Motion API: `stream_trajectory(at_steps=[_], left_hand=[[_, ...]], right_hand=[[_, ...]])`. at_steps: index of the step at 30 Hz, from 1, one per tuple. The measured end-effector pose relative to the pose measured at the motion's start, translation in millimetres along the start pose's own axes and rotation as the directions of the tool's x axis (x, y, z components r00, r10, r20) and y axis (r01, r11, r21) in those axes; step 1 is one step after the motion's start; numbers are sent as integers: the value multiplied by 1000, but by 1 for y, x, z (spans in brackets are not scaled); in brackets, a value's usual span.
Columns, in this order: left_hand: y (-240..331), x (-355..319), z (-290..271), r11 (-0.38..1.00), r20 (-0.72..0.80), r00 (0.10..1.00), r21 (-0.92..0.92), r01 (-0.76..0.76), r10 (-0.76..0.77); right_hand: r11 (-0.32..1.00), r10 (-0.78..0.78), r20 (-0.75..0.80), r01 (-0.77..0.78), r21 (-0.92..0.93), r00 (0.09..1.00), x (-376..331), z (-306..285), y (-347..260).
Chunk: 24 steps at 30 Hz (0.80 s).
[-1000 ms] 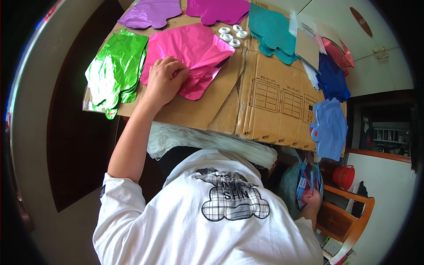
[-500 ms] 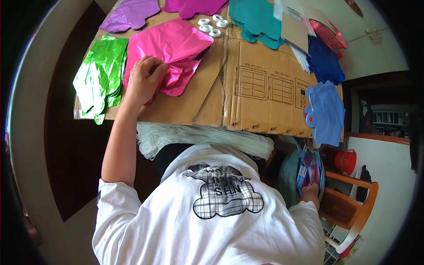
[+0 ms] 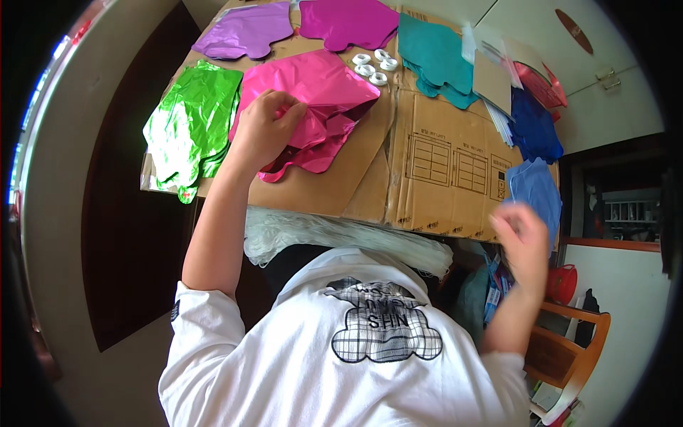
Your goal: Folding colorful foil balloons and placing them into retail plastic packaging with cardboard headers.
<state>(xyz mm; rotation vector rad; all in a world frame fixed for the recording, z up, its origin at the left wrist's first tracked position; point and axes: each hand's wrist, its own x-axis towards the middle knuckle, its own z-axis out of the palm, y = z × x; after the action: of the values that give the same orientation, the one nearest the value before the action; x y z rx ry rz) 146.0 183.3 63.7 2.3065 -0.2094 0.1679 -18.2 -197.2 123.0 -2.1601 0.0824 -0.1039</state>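
Observation:
My left hand rests over a stack of flat, shiny pink foil balloons. Its thumb and forefinger are closed on the top sheet, which creases and lifts beside them. Beneath, the lower pink edge shows, and the fingertips are partly hidden. My right hand is raised at the table's right front corner, before a light blue flat balloon stack. Motion smears its curled fingers, so what they hold, if anything, is unclear. Left of the pink stack lies a crinkled green foil stack.
Purple, magenta and teal stacks lie along the far side of the cardboard-covered table. Several small white ribbon rolls sit between. White strands hang at the front edge; a wooden chair stands right.
My right hand has come up from the colourful packages beside the chair to the table's right corner. My left hand stays on the pink foil. The whole view has shifted slightly.

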Motion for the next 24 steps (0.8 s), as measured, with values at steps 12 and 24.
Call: stream_trajectory(at_steps=[12,24], left_hand=[[-5,-8,3,996,-173,981,29,-80,84],[-32,-50,7,974,-175,984,225,-3,43]], right_hand=[[708,-418,737,699,-102,531,227,214,-82],[826,-87,-82,118,552,993,308,145,-78]])
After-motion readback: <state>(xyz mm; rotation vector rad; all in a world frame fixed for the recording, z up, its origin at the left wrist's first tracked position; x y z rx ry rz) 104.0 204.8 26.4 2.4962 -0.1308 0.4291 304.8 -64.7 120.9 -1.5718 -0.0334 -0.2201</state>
